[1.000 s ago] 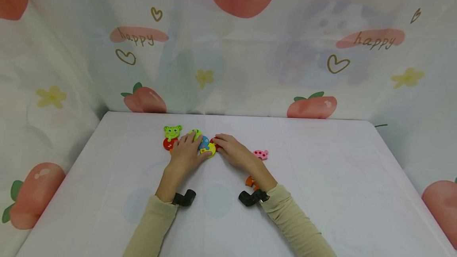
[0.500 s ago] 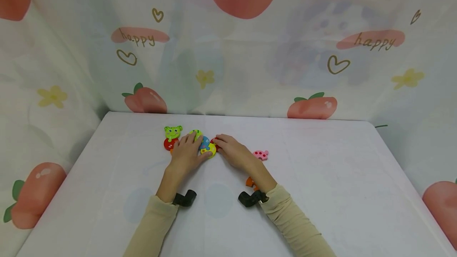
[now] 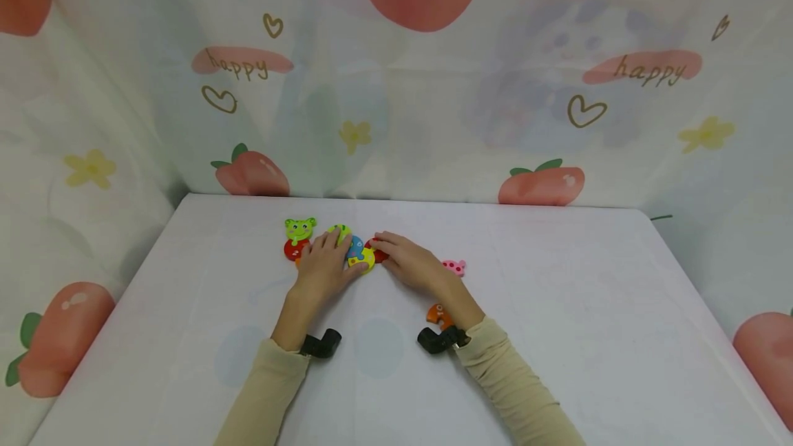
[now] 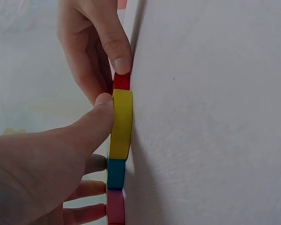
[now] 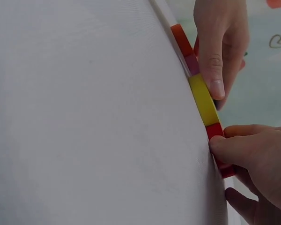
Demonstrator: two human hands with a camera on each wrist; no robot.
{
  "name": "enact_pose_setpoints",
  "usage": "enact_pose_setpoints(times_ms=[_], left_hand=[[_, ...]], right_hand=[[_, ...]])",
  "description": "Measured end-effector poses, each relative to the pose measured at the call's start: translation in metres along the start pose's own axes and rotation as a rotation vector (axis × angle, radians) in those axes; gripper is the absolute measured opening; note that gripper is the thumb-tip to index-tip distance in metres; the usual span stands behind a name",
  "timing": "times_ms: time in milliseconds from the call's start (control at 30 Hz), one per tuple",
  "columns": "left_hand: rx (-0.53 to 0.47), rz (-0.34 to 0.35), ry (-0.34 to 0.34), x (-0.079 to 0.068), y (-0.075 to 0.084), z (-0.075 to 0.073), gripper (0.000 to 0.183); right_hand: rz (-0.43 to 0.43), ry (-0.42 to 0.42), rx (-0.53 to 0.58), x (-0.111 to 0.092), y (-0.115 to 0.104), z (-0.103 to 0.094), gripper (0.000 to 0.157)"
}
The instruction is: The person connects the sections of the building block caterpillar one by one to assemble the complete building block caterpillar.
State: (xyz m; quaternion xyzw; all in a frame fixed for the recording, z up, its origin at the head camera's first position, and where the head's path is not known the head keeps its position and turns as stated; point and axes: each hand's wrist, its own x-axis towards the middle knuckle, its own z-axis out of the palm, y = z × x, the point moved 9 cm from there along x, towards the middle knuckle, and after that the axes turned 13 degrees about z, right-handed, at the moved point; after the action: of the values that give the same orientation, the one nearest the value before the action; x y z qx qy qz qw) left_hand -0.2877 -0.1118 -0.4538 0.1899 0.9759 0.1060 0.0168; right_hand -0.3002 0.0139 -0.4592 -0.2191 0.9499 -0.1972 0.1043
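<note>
A row of joined number puzzle pieces lies toward the back of the table, led by a green animal-head piece (image 3: 300, 228) and a red piece marked 2 (image 3: 295, 250). My left hand (image 3: 320, 268) rests over the row with fingers spread, covering its middle. Its thumb touches the yellow piece (image 4: 122, 124), beside the blue piece (image 3: 356, 247) and a green piece (image 3: 341, 231). My right hand (image 3: 411, 263) pinches the red end piece (image 5: 215, 132) between thumb and fingers. That piece meets the yellow one edge to edge; whether they interlock fully is hidden.
A pink spotted piece (image 3: 455, 267) lies just beyond the right wrist, partly covered. An orange piece (image 3: 438, 315) sits by the right wrist camera. White cloth covers the table (image 3: 588, 308), and a printed curtain (image 3: 421, 109) rises behind its back edge.
My right hand and wrist have shifted slightly right, showing more of the red end piece and the orange piece and hiding more of the pink one. My left hand stays put.
</note>
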Motion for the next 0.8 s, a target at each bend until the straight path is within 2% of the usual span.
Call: enact_pose_setpoints(times_ms=[167,367,533,800], left_hand=[[-0.020,-0.010,-0.014,0.001,0.000,0.003,0.074],[-0.048,-0.021,-0.019,0.001,0.002,0.004,0.073],[-0.034,-0.018,-0.017,0.002,0.004,0.003,0.073],[-0.044,-0.029,-0.036,0.001,0.003,0.004,0.073]], right_hand=[[0.016,-0.045,0.137,-0.001,0.010,-0.003,0.052],[0.044,-0.002,0.247,-0.001,0.029,-0.018,0.050],[0.075,0.061,0.277,-0.002,0.038,-0.035,0.046],[0.108,0.059,0.285,-0.007,0.049,-0.041,0.042]])
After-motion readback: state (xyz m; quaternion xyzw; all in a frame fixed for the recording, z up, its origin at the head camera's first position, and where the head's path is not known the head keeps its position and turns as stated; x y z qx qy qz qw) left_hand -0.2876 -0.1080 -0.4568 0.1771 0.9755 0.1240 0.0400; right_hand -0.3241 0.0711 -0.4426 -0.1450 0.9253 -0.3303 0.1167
